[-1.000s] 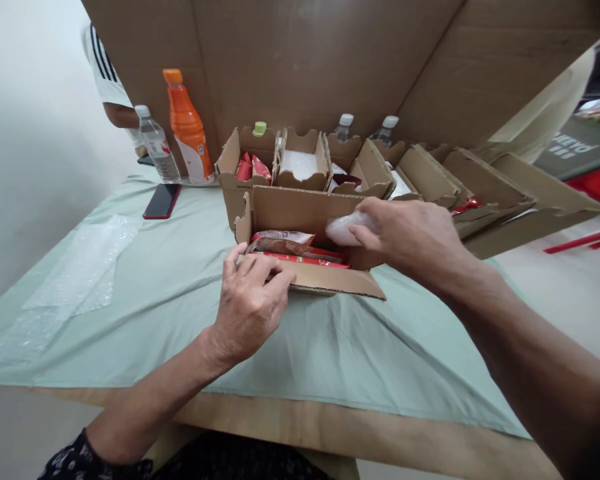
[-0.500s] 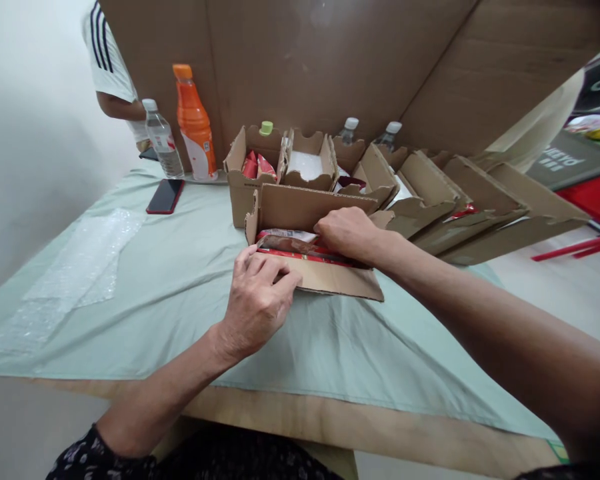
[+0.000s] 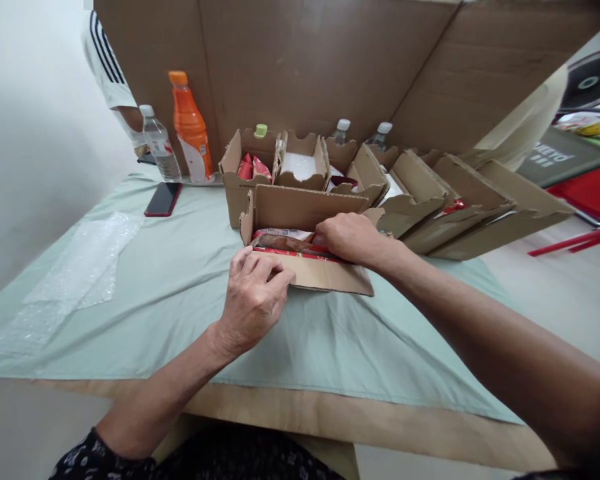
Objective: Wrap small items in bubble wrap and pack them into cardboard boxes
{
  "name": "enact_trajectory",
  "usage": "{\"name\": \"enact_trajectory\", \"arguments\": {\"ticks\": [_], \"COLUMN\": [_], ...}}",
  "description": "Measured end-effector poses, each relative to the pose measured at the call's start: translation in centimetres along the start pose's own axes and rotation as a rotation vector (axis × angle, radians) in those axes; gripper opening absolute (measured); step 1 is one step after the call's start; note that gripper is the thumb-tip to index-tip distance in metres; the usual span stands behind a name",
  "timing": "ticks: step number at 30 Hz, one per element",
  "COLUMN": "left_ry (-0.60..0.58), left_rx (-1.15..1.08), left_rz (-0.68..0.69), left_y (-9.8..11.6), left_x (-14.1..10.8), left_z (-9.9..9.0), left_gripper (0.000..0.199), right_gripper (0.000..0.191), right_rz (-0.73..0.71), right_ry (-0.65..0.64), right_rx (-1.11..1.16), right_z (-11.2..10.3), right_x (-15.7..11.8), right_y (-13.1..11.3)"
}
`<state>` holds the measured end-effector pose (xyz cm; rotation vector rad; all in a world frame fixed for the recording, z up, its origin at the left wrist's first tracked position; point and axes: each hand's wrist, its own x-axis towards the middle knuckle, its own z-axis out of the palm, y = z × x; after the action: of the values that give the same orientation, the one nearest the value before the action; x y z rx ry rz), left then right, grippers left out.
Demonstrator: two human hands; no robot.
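Observation:
A small open cardboard box (image 3: 330,273) stands in front of me, its low side toward me and its tall flap at the back. My left hand (image 3: 255,293) grips the near left corner of this box, fingers curled over the edge. Inside lies a red and white packet (image 3: 290,235) with a crinkled, brownish fold in front. My right hand (image 3: 347,238) reaches into the right part of the box, closed at the packet's right end. Its fingertips are partly hidden. Along the near inner wall runs a red printed strip (image 3: 300,255).
Behind stands a row of open cardboard bins (image 3: 300,180), several leaning over to the right. An orange bottle (image 3: 193,130), a clear water bottle (image 3: 160,147) and a phone (image 3: 163,199) are at the back left. Bubble wrap (image 3: 75,267) lies left. Beyond a cardboard panel (image 3: 305,67), a person's sleeve (image 3: 107,60) shows.
The view has shifted slightly. Both hands stay at the box, the right one still at the packet; the fold in the packet looks a little more pulled open.

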<state>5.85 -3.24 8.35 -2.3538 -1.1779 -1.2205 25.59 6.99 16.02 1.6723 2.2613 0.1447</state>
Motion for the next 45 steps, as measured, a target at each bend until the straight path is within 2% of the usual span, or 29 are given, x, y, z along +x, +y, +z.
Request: {"name": "enact_trajectory", "arguments": {"ticks": [6,9,11,14,18,20,22,25,27,29,32,35,40,45], "left_ry": [-0.013,0.006,0.045,0.114,0.150,0.142,0.137,0.163,0.204,0.236,0.226,0.145,-0.058,-0.062], "left_rx": [0.003,0.002,0.002,0.004,-0.062,-0.125,-0.184,-0.255,-0.300,-0.358,-0.481,-0.671,-0.928,-1.010], "left_rz": [0.006,-0.013,-0.045,-0.133,-0.267,-0.313,-0.333,-0.345,-0.366,-0.402,-0.505,-0.609,-0.689,-0.707], "left_y": [0.0,-0.5,-1.2,-2.6,-4.1,-4.6,-5.0,-5.3,-5.4,-5.4,-5.4,-5.8,-6.8,-6.7], "left_x": [-0.1,-0.3,-0.5,-0.8,-0.7,-0.6,-0.4,-0.2,-0.1,-0.1,0.0,0.0,0.0,-0.4], "left_z": [-0.1,-0.2,-0.4,-0.5,-0.1,0.3,0.8,1.7,2.4,3.0,3.6,3.9,4.6,5.7], "left_gripper": [0.022,0.021,0.023,0.035,0.039,0.033,0.030,0.055,0.075,0.084,0.084,0.078,0.062,0.070], "right_gripper": [0.038,0.036,0.034,0.032,0.018,0.016,0.020,0.045,0.067,0.080,0.077,0.069,0.077,0.082], "right_rz": [-0.040,-0.061,-0.080,-0.094,0.010,0.061,0.102,0.154,0.165,0.168,0.166,0.141,0.135,0.111], "right_ry": [-0.051,0.035,0.206,0.548,1.040,1.204,1.280,1.239,1.123,0.969,0.775,0.651,0.609,0.600], "right_rx": [-0.022,0.014,0.090,0.291,0.546,0.645,0.709,0.804,0.938,1.065,1.188,1.325,1.423,1.440], "right_z": [0.1,0.1,0.6,2.4,5.8,7.4,8.8,10.5,11.2,11.5,11.6,11.7,12.4,13.7], "right_x": [0.7,-0.9,-2.8,-6.1,-9.5,-10.3,-10.5,-10.2,-9.6,-8.9,-7.4,-5.8,-3.9,-3.4], "right_y": [-0.2,0.6,1.2,2.0,2.4,2.4,2.4,2.3,2.0,1.7,1.4,1.4,1.8,1.6]}}
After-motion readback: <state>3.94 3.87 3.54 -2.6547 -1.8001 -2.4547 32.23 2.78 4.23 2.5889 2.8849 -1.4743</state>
